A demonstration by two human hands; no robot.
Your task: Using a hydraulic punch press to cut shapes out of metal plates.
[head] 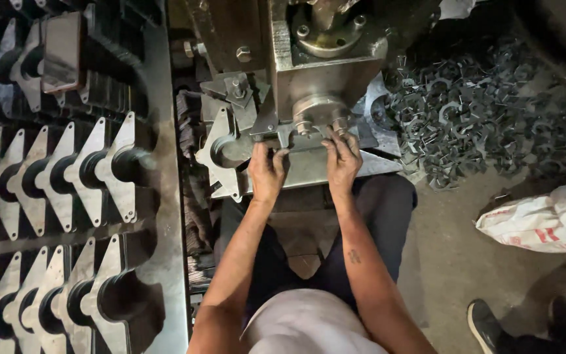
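We see dull silver-grey on the stamped metal plates (109,167), each with a black round hollow, ranked on a dark grey rack (165,216). The press block (325,72) is pale steel-grey with brownish grime. The heap of metal scraps (473,118) shows dark blue-grey. The sack (545,219) is white with red marks. The trousers (381,216) are near-black, the shirt (309,324) pale grey.

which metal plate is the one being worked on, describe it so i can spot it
Start at the grey press at top centre. Directly under it lies one flat plate, held by the left hand and right hand. Unlike the racked plates on the left, it lies alone.
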